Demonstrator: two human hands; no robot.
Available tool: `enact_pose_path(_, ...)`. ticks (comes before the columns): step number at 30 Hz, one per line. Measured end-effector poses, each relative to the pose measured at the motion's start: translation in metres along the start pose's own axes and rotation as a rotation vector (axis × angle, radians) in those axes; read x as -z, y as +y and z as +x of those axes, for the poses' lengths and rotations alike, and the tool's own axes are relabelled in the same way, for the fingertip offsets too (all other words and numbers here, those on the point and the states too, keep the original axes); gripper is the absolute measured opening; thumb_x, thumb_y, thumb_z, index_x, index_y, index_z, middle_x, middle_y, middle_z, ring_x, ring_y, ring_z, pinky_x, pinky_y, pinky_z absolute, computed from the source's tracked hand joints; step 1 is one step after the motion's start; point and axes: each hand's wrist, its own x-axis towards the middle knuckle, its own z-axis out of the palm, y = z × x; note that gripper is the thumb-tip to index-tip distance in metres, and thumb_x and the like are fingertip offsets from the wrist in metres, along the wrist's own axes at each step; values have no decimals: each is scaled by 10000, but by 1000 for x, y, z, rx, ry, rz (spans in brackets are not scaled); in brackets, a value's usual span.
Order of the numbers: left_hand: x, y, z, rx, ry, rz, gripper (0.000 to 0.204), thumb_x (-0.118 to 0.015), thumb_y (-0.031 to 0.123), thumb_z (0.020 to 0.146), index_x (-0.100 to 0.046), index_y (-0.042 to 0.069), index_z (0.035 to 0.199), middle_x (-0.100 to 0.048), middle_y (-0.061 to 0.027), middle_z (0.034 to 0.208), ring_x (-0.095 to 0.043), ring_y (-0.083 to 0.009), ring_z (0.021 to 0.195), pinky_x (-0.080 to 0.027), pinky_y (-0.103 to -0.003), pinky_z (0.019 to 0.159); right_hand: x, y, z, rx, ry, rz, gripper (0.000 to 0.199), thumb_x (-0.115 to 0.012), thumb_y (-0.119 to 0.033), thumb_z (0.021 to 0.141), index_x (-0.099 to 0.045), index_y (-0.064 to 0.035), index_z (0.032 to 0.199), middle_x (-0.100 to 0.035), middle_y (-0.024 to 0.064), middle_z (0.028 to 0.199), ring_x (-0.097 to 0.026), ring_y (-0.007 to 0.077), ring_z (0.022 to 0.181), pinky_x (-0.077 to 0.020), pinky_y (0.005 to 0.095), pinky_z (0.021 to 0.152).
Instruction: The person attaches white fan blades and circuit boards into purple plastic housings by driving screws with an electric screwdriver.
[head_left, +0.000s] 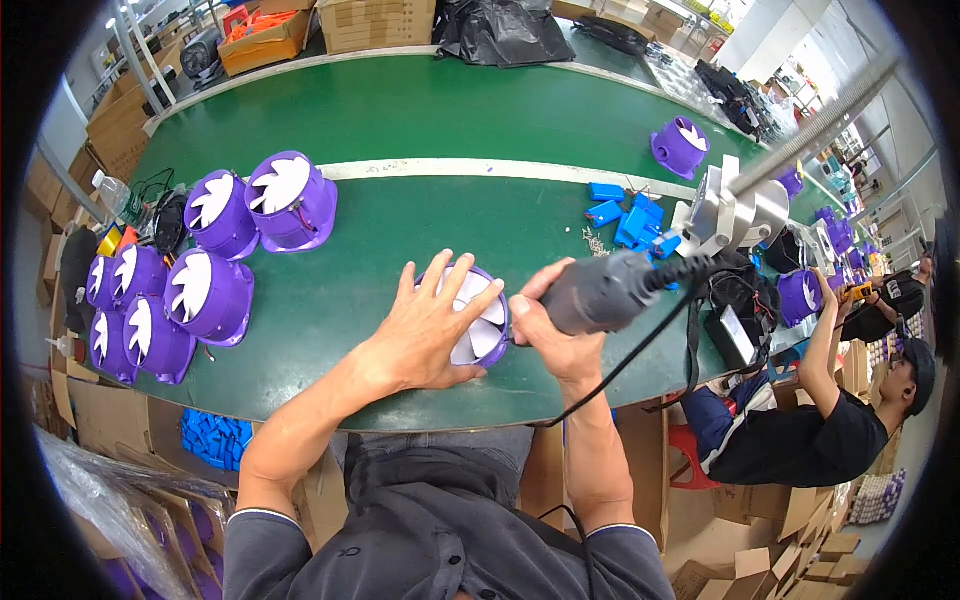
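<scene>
Under the spread-wide fingers (455, 285) of the left hand (425, 335) lies a purple fan (487, 335), pressed flat so it cannot slide. Beside them, the right hand (555, 335) fingers wrap a grey power screwdriver (600, 292), tip at the fan's edge. Farther left sit more purple fans (215, 290) on the green worktop (400, 110); boxes stand beyond.

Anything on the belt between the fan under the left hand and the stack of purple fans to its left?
Head view: only bare green belt lies between the fan and the purple fans.

left hand (430, 330) fingers splayed, right hand (555, 335) clenched
</scene>
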Motion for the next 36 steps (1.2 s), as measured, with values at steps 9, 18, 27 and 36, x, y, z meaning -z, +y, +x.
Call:
enact_pose_path(9,-6,31,-12,316,103,78,1030,-713,601,569,-289,111,1370,-203,-363,1345,-209,-493,1264,-266,-673,903,-4,-13,3,96,-221,25,204,-636,59,702,-485,-36,803,-517,49,657,-488,101,483,-408,234,427)
enact_pose_path(18,31,-21,-1,-101,-183,21,938,-730,318,584,-270,186,1391,-193,-293,1398,-157,-478,1301,-148,-668,990,29,-15,-4,120,4,100,234,-644,55,684,-505,-35,849,-530,45,733,-506,99,623,-432,235,534)
enact_pose_path(27,12,-15,-3,20,-81,47,939,-762,326,598,-275,166,1384,-188,-265,1411,-151,-470,1309,-124,-654,1010,5,4,-2,128,-88,186,253,-657,24,704,-491,-47,882,-504,43,821,-502,101,684,-435,245,616)
enact_pose_path(36,17,-21,-1,-4,-8,-49,897,-782,348,569,-363,177,1343,-315,-230,1324,-299,-417,1229,-282,-523,990,8,1,2,164,-43,134,264,-643,39,711,-479,-43,902,-513,52,761,-497,104,630,-432,235,562)
